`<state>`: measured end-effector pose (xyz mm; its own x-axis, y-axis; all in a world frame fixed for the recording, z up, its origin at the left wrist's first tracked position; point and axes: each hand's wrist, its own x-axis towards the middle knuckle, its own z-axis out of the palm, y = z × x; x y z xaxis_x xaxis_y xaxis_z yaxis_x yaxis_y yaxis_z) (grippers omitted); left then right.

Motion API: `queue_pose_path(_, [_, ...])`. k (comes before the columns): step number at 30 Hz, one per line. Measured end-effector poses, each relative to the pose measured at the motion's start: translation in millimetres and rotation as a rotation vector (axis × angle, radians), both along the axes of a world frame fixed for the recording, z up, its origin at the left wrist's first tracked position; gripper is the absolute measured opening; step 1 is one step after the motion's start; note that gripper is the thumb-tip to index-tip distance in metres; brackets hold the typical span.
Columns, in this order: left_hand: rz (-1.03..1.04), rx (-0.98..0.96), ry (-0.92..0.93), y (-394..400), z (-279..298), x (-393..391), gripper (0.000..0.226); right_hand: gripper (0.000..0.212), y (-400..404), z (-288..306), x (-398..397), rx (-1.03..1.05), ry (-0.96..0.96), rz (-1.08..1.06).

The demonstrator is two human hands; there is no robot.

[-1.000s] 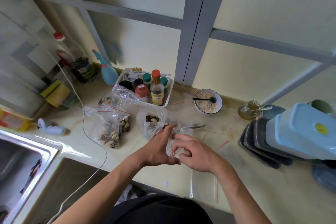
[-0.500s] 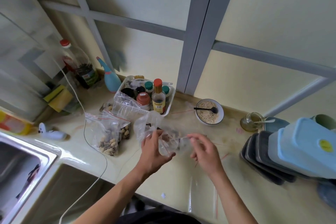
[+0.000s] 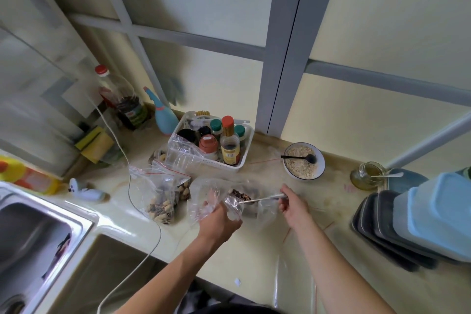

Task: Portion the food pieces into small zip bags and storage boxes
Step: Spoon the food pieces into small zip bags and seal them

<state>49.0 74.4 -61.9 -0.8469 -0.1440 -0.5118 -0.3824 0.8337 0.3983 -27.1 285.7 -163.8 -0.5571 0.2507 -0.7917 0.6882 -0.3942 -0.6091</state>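
The limp, slippery small zip bag [image 3: 233, 208] is gripped at its mouth by the left hand [image 3: 216, 222], while a metal spoon [image 3: 265, 199] is pinched by the right hand [image 3: 293, 205] at three o'clock.

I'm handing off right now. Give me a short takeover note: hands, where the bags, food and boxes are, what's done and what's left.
Left hand: grips a small clear zip bag, holding it up at the counter's middle.
Right hand: pinches a metal spoon, its tip at the food bag behind the small bag.
Done: two filled bags lie to the left, near the white basket.
Left: fill and seal this bag; the boxes, stacked at right, look unused. An oat bowl stands behind.
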Motion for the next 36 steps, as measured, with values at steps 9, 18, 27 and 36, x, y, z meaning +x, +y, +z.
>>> queue_pose_path(9, [0.315,0.249,-0.003,-13.9,26.5,-34.1,0.053,0.030,-44.6,82.8,30.7,0.789,0.812,0.735])
queue_pose_path(18, [0.312,0.403,0.097,-34.5,28.2,-65.7,0.038,0.045,-40.6,104.8,42.0,1.338,0.814,0.718])
queue_pose_path(27, [0.255,0.219,0.307,-60.4,31.8,-67.6,0.017,0.039,-40.7,137.1,30.2,1.504,0.376,0.709])
queue_pose_path(36, [0.003,0.219,0.523,-71.5,36.9,-51.9,0.055,0.014,-100.3,118.6,52.2,1.593,0.435,0.665])
